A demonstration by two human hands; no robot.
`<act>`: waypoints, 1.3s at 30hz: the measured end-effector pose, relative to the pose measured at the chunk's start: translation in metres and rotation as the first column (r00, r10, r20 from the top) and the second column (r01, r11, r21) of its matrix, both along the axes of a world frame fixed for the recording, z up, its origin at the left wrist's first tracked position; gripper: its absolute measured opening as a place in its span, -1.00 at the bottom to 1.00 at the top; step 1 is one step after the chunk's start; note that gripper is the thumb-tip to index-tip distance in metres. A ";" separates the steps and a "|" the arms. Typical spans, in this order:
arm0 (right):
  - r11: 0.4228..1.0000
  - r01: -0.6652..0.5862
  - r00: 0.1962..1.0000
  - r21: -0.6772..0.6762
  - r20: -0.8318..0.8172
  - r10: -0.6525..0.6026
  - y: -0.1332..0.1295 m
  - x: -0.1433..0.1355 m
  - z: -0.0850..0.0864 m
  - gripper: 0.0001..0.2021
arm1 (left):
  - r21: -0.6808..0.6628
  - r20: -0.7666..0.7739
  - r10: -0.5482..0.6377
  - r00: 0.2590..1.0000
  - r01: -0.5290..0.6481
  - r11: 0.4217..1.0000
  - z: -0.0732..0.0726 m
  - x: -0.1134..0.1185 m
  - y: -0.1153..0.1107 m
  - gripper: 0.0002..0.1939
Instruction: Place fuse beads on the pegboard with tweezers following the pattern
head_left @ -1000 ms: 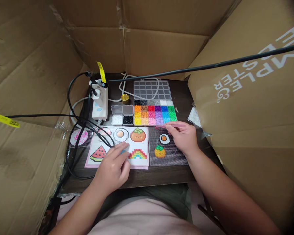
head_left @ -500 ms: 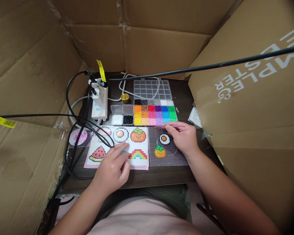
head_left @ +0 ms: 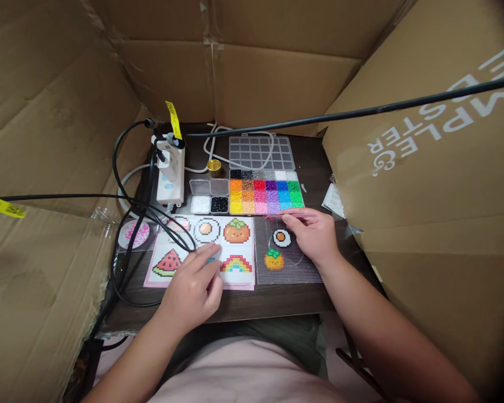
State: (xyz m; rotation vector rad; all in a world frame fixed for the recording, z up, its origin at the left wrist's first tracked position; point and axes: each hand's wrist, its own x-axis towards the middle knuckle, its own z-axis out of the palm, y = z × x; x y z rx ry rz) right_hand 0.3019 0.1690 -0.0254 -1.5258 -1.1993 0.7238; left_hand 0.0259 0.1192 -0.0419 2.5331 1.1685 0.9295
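Observation:
My right hand (head_left: 314,238) pinches pink tweezers (head_left: 299,216) above the top edge of a clear pegboard (head_left: 306,275). Their tips lie at left, close to a few small red bits; whether a bead is between them I cannot make out. Below them on the board are a bead fried egg (head_left: 282,238) and an orange bead persimmon (head_left: 274,259) with green leaves. My left hand (head_left: 193,288) lies with fingers stretched over a printed pattern sheet (head_left: 239,282), partly covering it. Watermelon, egg, persimmon and rainbow pictures show on the sheet.
Behind the board stands a sorted bead box (head_left: 265,195), its clear lid (head_left: 260,152) folded back. White and black beads fill small boxes (head_left: 210,205). Around are a gold cup (head_left: 214,167), a power strip (head_left: 168,184), black cables (head_left: 128,274), a pink-beaded disc (head_left: 133,234) and cardboard walls (head_left: 269,84).
My right hand and the tweezers have shifted very slightly. My left hand stays in place on the sheet.

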 end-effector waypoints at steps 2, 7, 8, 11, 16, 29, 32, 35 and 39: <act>1.000 -0.001 1.000 -0.006 0.003 0.001 0.000 0.000 0.001 -0.87 | 0.001 0.000 0.003 1.000 -0.003 1.000 0.000 0.000 0.000 -0.78; 1.000 0.006 1.000 -0.023 0.001 -0.006 0.000 0.002 0.002 -0.86 | -0.004 -0.002 0.011 1.000 -0.011 1.000 -0.001 0.000 0.000 -0.77; 1.000 0.006 1.000 -0.019 -0.007 -0.006 0.000 0.002 0.001 -0.86 | -0.004 -0.002 0.013 1.000 -0.013 1.000 -0.001 0.000 0.000 -0.77; 1.000 0.016 0.999 0.004 -0.039 -0.016 0.000 0.002 -0.002 -0.85 | 0.002 -0.006 0.017 1.000 -0.017 1.000 -0.002 0.000 0.000 -0.77; 0.998 0.034 0.997 0.058 -0.076 -0.029 0.002 0.002 0.008 -0.85 | 0.038 -0.010 0.027 1.000 -0.027 0.999 -0.001 0.001 0.001 -0.78; 0.994 0.046 0.993 0.100 -0.113 -0.035 0.076 -0.008 0.022 -0.79 | 0.071 -0.021 0.038 0.999 -0.037 0.997 -0.003 -0.001 0.000 -0.77; 0.993 0.061 0.992 0.096 -0.117 -0.050 0.080 -0.008 0.007 -0.76 | 0.066 -0.027 0.039 0.999 -0.037 0.997 -0.003 0.000 0.000 -0.77; 0.996 0.059 0.992 0.072 -0.112 -0.051 0.080 -0.006 0.001 -0.76 | 0.055 -0.031 0.047 0.998 -0.045 0.997 -0.003 0.000 0.000 -0.77; 0.998 0.042 0.994 0.047 -0.100 -0.037 0.079 -0.005 0.002 -0.77 | 0.036 -0.035 0.051 0.998 -0.050 0.998 -0.003 0.000 0.000 -0.77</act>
